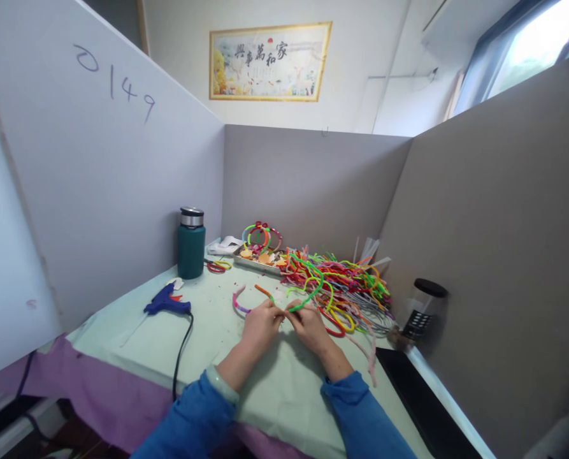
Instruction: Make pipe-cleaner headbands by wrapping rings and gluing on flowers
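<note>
Left hand (264,323) and right hand (306,323): near each other at front centre, backs up, fingers curled inward, fingertips pinched and close together or touching; exact contact not resolvable. Forearms converge from the lower left and lower right, left wrist (237,364) and right wrist (336,363) bare below the knuckles. Blue sleeves cover both lower arms, the left ending in a pale cuff, the right bunched at its edge.
</note>
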